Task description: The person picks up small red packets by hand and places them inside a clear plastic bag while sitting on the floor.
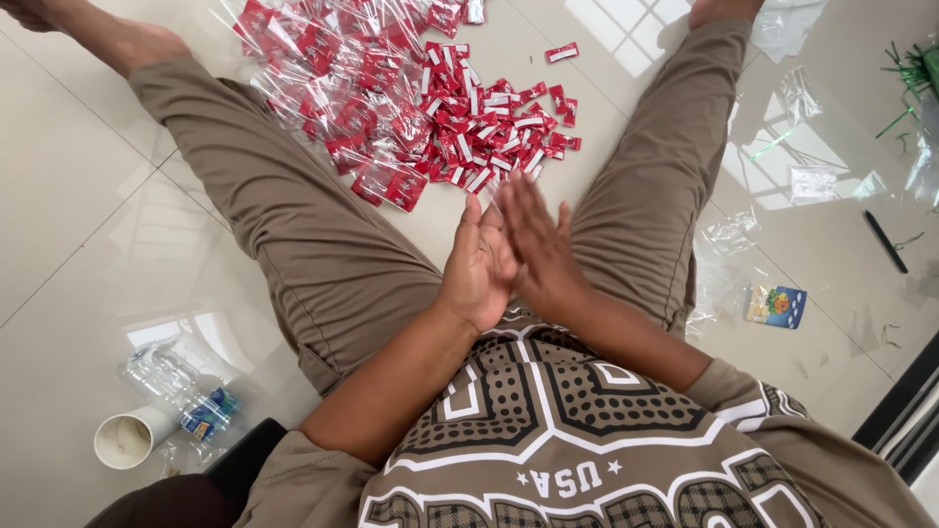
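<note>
I sit on a tiled floor with my legs spread. My left hand (pixel 476 264) and my right hand (pixel 536 244) are pressed palm against palm in front of my lap, fingers stretched out, and the right one is motion-blurred. Neither holds anything. Just beyond the fingertips lies a heap of small red-and-white sachets (pixel 494 132). Beside that heap, further left, is a pile of clear plastic bags filled with red sachets (pixel 337 73).
A plastic water bottle (pixel 181 391) and a white cup (pixel 127 438) lie by my left hip. Loose clear wrappers (pixel 729 235), a small colourful packet (pixel 778 305), a black pen (pixel 885 242) and green strips (pixel 910 73) lie to my right.
</note>
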